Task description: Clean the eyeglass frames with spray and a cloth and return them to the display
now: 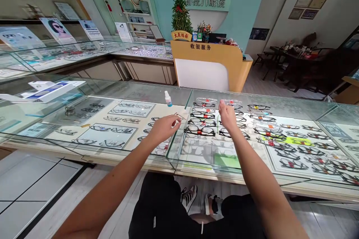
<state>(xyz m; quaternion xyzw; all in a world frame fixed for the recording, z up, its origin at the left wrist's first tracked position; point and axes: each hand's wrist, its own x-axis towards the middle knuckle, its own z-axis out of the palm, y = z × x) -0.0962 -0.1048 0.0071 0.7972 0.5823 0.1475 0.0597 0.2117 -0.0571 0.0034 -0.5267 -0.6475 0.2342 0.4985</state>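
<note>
My left hand (165,127) is above the glass counter (193,95), thumb and fingertips curled together in a pinch. A thin brownish piece (180,116) shows just beyond those fingertips; I cannot tell what it is or whether they grip it. My right hand (227,115) is closed, thumb uppermost, over rows of eyeglasses. Anything inside it is hidden. Behind my left hand stands a small white bottle (168,99) with blue at its base. Black-framed eyeglasses with red tags (199,130) lie below the glass, between my hands.
A white open box (53,90) sits on the counter at left. More eyeglasses (293,163) fill the case at right. A wooden cashier desk (207,51) stands beyond, beside further display cases (84,50). My legs are against the counter's near side.
</note>
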